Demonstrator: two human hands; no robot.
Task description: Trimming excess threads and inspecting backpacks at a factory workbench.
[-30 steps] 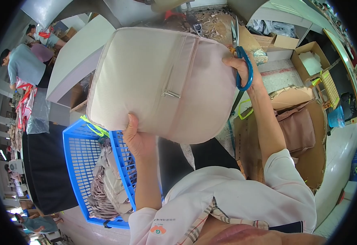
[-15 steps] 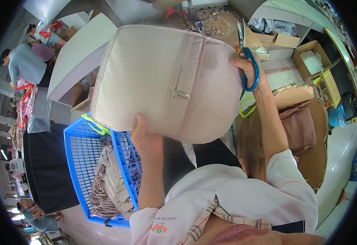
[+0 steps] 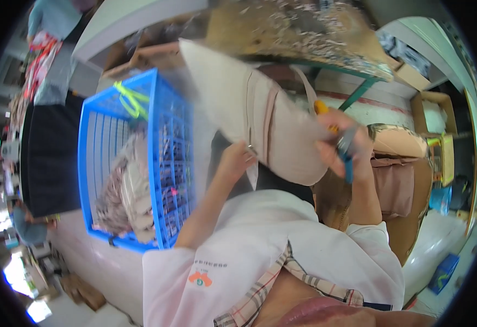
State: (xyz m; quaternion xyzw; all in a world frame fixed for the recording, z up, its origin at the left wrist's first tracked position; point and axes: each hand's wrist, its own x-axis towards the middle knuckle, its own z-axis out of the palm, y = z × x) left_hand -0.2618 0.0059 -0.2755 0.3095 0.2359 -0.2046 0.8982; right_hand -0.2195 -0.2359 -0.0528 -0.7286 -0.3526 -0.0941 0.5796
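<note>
A pale beige-pink bag with a zipped front pocket hangs tilted in front of me, partly smeared by motion. My left hand is closed at its lower edge, fingertips pinching the small metal zipper pull. At the bag's right side, my right hand grips its edge and also holds blue-handled scissors, which are blurred. A small yellow-orange object shows beside the right fingers; its kind is unclear. Behind the bag's top edge, a light strap curves down.
To my left stands a blue plastic basket holding folded beige fabric pieces. A scrap-strewn worktable with a green leg lies ahead. On the right, a cardboard box contains a brownish-pink bag; another open carton stands beyond.
The bag has come down and turned from facing me flat to tilted. My left hand has moved right from its lower left corner to the zipper pull. The scissors have swung downward.
</note>
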